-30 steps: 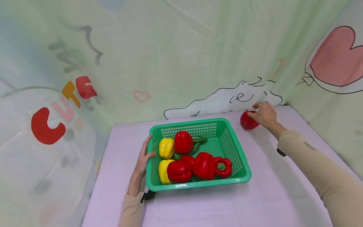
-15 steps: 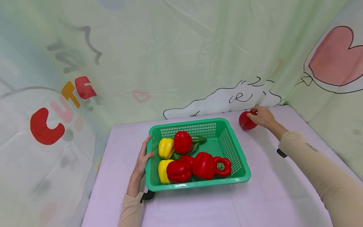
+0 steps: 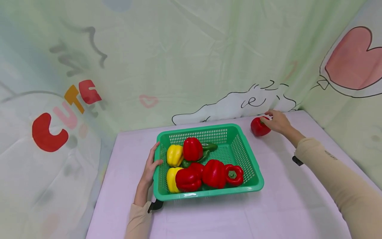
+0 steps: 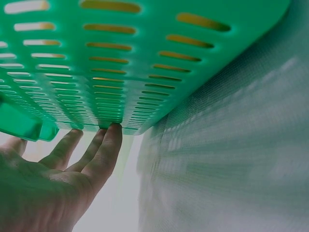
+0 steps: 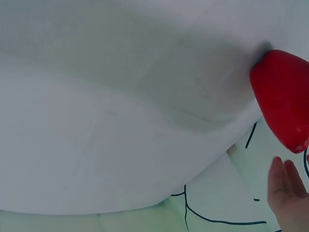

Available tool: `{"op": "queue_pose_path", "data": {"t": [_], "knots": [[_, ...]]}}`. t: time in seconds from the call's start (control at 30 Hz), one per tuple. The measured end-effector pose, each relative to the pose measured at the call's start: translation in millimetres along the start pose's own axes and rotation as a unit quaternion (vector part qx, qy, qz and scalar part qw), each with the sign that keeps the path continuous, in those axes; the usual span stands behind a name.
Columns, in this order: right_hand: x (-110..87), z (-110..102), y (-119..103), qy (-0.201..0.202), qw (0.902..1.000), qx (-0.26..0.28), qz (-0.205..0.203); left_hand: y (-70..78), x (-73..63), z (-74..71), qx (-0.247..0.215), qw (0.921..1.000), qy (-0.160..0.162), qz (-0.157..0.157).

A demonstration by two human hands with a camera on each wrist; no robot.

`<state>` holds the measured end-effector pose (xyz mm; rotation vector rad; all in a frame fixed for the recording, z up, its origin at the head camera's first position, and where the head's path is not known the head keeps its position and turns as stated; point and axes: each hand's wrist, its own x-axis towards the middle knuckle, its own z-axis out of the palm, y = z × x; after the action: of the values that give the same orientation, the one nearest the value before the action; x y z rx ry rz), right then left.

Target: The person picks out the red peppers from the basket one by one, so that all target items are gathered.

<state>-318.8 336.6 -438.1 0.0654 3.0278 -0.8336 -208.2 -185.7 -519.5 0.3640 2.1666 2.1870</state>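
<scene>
A green plastic basket (image 3: 209, 196) stands on the table with several red and yellow bell peppers and green peppers in it. My left hand (image 3: 150, 167) holds its left side, thumb over the rim; in the left wrist view the fingers (image 4: 107, 150) reach up against the slotted outer wall. Behind the basket's right corner, a single red bell pepper (image 3: 259, 127) sits on the table. My right hand (image 3: 277, 122) is at its right, thumb close to the top. Extended fingers (image 5: 277, 179) show apart from that pepper (image 5: 282, 96) in the right wrist view; the thumb is hidden there.
The table (image 3: 286, 199) has a pale lilac cover. A printed curtain (image 3: 191, 66) rises along its back edge, close behind the lone pepper, and more of it hangs at both sides.
The lone red pepper has shifted slightly left. My right hand came down to its top, and its fingers have since spread and moved a little off. The left hand and basket stay put.
</scene>
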Motion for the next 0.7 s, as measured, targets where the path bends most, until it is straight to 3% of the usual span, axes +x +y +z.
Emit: {"op": "queue_pose_path", "data": {"t": [0.17,0.7], "knots": [[-2.0,-2.0,-3.0,0.008,0.9999,-0.004,-0.005,0.9,-0.2,0.6,0.003,1.0,0.003,0.001],[-17.4,-12.3,-36.5,-0.045,0.9955,-0.021,-0.08,-0.5,0.0,-0.1,-0.004,1.0,-0.003,-0.002]]}}
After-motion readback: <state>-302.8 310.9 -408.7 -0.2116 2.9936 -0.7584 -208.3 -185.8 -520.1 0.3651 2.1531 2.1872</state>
